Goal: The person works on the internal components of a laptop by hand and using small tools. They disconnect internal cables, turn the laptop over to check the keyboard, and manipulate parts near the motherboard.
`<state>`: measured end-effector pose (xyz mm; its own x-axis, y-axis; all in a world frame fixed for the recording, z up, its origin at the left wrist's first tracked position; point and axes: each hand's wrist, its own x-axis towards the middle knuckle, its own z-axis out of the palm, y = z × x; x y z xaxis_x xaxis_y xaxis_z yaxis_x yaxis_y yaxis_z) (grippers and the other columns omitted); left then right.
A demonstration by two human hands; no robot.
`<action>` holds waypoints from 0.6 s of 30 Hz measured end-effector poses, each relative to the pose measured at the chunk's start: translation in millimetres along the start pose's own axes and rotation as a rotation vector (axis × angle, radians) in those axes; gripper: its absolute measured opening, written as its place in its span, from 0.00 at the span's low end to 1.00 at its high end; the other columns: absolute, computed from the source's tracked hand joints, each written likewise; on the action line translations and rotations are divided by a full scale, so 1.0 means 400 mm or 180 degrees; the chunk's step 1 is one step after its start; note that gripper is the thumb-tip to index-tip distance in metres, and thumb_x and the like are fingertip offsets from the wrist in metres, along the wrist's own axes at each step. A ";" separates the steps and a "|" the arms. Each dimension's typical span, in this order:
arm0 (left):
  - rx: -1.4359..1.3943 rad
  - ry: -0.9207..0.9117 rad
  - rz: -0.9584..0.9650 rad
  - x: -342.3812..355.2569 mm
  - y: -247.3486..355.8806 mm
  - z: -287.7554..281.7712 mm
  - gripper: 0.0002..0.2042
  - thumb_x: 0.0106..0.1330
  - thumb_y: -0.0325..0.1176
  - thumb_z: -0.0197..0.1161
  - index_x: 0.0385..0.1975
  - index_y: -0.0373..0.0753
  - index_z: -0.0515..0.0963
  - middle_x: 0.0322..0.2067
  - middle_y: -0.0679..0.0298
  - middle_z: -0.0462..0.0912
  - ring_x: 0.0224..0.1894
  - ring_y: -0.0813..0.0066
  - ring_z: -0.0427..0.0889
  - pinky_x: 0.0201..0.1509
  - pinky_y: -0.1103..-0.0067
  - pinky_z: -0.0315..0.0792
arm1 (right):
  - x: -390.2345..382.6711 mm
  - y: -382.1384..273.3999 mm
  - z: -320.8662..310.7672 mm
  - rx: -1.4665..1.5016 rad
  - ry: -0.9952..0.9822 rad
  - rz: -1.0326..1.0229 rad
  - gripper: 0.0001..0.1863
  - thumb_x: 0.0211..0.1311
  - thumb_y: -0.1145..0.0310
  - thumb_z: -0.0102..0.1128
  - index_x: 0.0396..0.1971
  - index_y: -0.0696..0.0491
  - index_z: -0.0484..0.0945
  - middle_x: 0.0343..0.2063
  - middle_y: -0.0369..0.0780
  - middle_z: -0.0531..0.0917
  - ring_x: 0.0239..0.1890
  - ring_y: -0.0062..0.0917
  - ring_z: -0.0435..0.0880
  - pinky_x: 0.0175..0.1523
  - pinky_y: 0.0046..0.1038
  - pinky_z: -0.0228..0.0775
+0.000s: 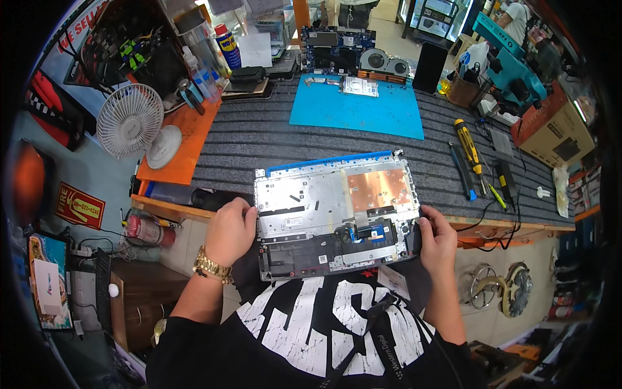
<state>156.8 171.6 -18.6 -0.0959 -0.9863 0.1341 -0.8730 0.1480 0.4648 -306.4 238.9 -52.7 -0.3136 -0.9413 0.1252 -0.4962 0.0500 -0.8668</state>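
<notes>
1 laptop chassis (317, 217), btwn L fingers (251, 219), R fingers (426, 227)

nearer you than the one blue mat (343, 115), your left hand (233, 227) and right hand (438, 232) make two, with one laptop shell (301, 201); you have one drive (360, 87) on the mat, one circuit board (324, 40) and one two-fan cooler (383, 63) at its far edge, one desk fan (131, 120) left.

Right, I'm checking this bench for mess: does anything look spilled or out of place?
Mostly the blue mat: small dark bits lie scattered across it, too tiny to identify, and look like stray debris. Also, black cables droop over the front edge of the bench at the right, where they might snag.
</notes>
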 end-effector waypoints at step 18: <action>-0.1587 -0.0104 -0.0132 0.260 0.023 0.046 0.20 0.89 0.41 0.62 0.57 0.27 0.89 0.36 0.47 0.93 0.38 0.60 0.95 0.47 0.65 0.84 | 0.100 -0.009 -0.027 0.0955 0.0402 -0.0013 0.18 0.87 0.73 0.67 0.66 0.68 0.87 0.48 0.39 0.95 0.48 0.16 0.90 0.55 0.22 0.81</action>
<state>129.8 69.1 -16.5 -0.0878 -0.9927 0.0829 -0.5422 0.1175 0.8320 -325.9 204.6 -39.3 -0.4194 -0.8914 0.1717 -0.2428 -0.0721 -0.9674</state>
